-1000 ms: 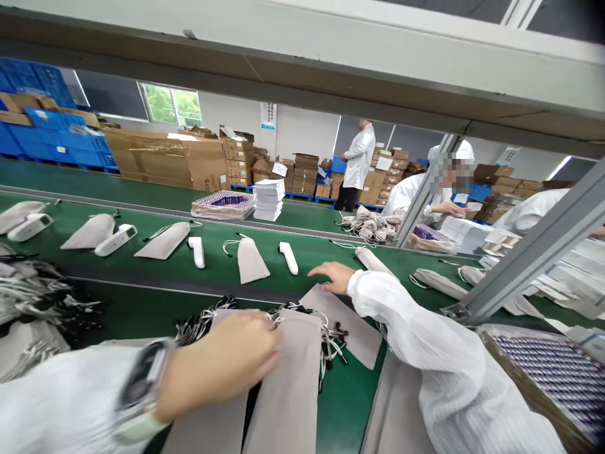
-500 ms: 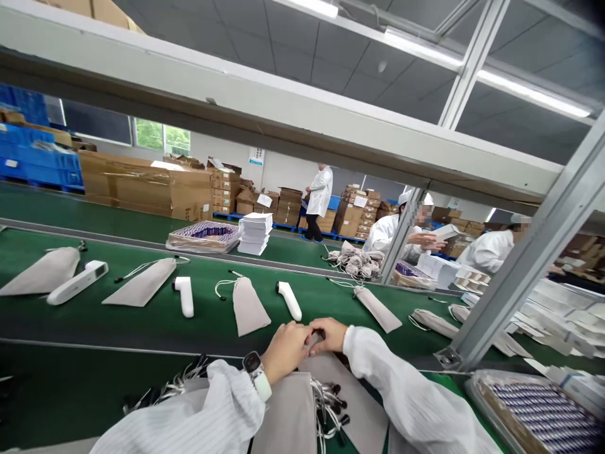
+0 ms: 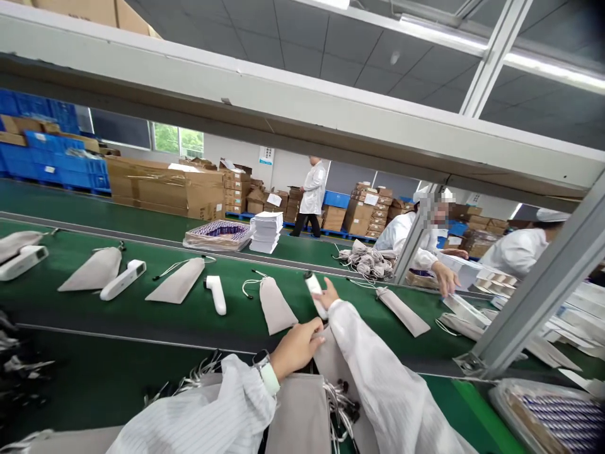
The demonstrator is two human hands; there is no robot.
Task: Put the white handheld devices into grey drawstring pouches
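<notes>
My right hand reaches onto the green belt with its fingers on a white infrared thermometer, which has a dark tip; part of the device is behind the hand. Below it, my left hand is closed at the mouth of a grey drawstring pouch, which is partly covered by my right sleeve. A stack of grey pouches lies before me, white cords and black cord ends bunched beside it. On the belt to the left are a flat pouch and another white thermometer.
More pouches and thermometers are spread along the belt. A slanted metal post stands at right, near a tray of striped packs. An overhead shelf crosses above. Across the belt, a co-worker's hand touches a white box.
My right hand has left the pouch's mouth and moved up onto the thermometer. My left hand stays by the pouch. The view has shifted left; a co-worker's hand has lowered to the belt.
</notes>
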